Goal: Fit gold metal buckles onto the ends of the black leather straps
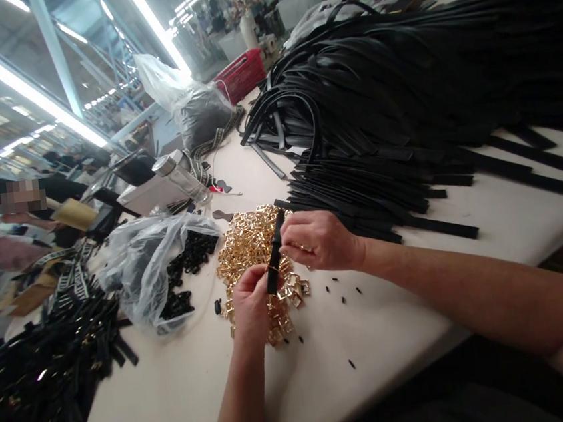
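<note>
A short black strap (275,258) with a thin gold-coloured piece across it is held up over a heap of gold buckles (244,242). My left hand (251,301) pinches its lower end between thumb and fingers. Higher up, my right hand (321,239) has curled fingers closed at the strap's edge; a bit of gold shows by those fingers, but what it is cannot be made out. Behind my right hand lies a bundle of cut black straps (355,193).
Long black straps (399,84) cover the table's far right. To the left are a clear plastic bag (141,266), small black loops (192,252) and a heap of straps with metal parts (42,377). A glass jar (182,178) and red basket (242,75) stand behind. A person (7,233) sits at left.
</note>
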Tool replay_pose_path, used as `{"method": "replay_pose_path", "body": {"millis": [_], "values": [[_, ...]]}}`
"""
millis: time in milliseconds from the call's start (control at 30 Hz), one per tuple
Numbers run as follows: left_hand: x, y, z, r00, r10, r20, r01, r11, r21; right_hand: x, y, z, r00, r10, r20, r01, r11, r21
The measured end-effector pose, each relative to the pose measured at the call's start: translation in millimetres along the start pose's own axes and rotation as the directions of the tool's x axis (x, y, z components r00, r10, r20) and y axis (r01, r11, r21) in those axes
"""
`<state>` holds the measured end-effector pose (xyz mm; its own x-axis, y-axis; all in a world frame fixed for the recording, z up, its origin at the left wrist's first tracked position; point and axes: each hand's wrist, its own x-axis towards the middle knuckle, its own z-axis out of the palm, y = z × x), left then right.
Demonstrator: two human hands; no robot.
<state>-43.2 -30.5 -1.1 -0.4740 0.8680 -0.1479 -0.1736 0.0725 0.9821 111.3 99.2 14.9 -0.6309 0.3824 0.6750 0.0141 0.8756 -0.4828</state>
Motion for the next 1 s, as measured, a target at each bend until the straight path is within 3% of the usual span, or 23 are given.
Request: {"method": "replay_pose_path", "body": {"millis": [100, 167, 267, 333, 467, 567, 900, 1000], "values": [[1.5, 1.3, 3.4, 0.998, -0.005, -0.059, -0.005, 0.986, -0.169, -2.9, -1.7, 5.8, 0.988, 0.05, 0.146, -0.053, 0.998, 0.02], [0.5, 2.1, 6.6, 0.998, -0.017, -0.056, 0.006, 0.982, -0.189, -5.7, -2.5, 13.9, 0.969, 0.085, 0.233, -0.108, 0.99, 0.087], [-3.2, 2.8, 11.4, 0.999, -0.027, -0.03, 0.022, 0.987, -0.16, -8.6, -4.8, 24.3, 0.953, 0.169, 0.252, -0.238, 0.931, 0.276], [-5.0, 2.2, 13.5, 1.0, -0.021, -0.008, 0.019, 0.989, -0.146, -8.9, -6.9, 27.6, 0.926, 0.263, 0.271, -0.362, 0.823, 0.438], [-3.7, -3.5, 15.0, 0.999, -0.018, 0.047, 0.025, 0.989, -0.148, -6.8, -9.7, 29.9, 0.833, 0.406, 0.375, -0.547, 0.503, 0.669], [-2.4, -8.3, 16.4, 0.998, -0.027, 0.058, 0.036, 0.985, -0.17, -5.9, -11.9, 31.4, 0.79, 0.432, 0.435, -0.599, 0.394, 0.697], [-3.0, -6.9, 20.2, 0.999, 0.004, 0.049, 0.004, 0.988, -0.155, -4.5, -8.9, 32.7, 0.745, 0.501, 0.44, -0.651, 0.404, 0.642], [-3.3, -6.7, 21.9, 0.998, 0.019, 0.062, -0.01, 0.991, -0.136, -3.5, -8.9, 32.0, 0.754, 0.506, 0.42, -0.64, 0.417, 0.646]]}}
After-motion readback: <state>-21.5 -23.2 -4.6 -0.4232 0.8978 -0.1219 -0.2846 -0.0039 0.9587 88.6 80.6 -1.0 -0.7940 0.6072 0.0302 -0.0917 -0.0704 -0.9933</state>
